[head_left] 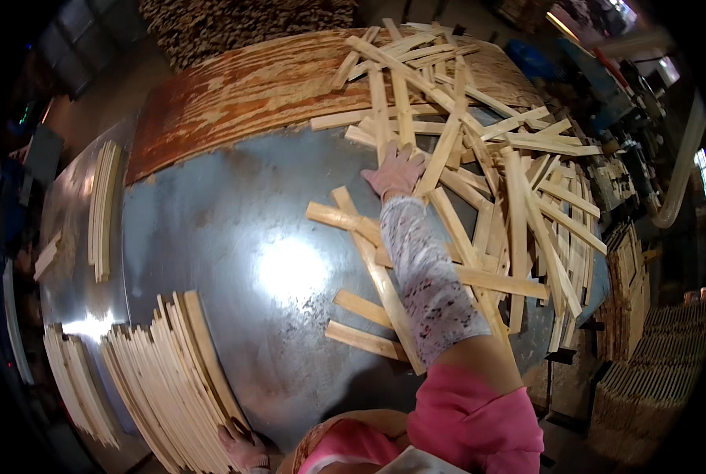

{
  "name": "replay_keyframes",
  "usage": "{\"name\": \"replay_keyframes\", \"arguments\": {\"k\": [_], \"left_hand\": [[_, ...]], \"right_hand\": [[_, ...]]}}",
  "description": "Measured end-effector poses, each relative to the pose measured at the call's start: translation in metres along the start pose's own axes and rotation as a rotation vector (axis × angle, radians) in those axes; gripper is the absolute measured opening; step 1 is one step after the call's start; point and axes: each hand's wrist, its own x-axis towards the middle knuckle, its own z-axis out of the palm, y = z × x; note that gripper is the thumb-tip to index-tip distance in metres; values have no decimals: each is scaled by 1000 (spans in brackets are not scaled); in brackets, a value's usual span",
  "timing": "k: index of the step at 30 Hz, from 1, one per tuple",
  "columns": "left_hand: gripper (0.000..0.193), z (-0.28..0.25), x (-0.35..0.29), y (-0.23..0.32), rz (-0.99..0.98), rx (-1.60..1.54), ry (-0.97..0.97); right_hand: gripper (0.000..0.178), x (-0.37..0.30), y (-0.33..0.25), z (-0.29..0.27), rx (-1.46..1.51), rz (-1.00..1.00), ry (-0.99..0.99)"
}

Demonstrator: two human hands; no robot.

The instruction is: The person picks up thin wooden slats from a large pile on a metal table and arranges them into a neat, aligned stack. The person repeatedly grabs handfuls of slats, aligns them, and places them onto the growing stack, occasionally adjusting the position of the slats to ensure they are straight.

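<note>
My right hand (399, 171) reaches far out over the metal table with its fingers spread. Its fingertips touch or lie just over the ends of wooden strips in a loose, crisscrossed pile (452, 130). At the lower left, my left hand (243, 449) rests at the near end of a row of strips standing side by side on edge (159, 379). Its fingers look apart and lie against the outermost strip (211, 355); part of the hand is shaded. My right forearm, in a speckled sleeve, crosses above several strips and hides parts of them.
The grey metal tabletop (211, 205) shows a bright glare. A worn reddish plywood board (234, 91) lies along its far side. Smaller strip bundles sit at the left (103, 209) and lower left (80, 387). Stacked wood (645, 371) stands right of the table, with machinery beyond.
</note>
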Motion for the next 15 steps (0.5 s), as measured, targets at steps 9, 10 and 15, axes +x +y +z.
{"name": "replay_keyframes", "arguments": {"k": [9,10,15], "left_hand": [[53,34,32,-41,167,-123,270],[52,27,38,-37,186,-119,275],[50,2,18,-33,193,-172,408]], "right_hand": [[100,-55,106,41,336,-126,61],[100,-73,112,37,391,-145,34],[94,-165,47,-3,683,-591,-286]]}}
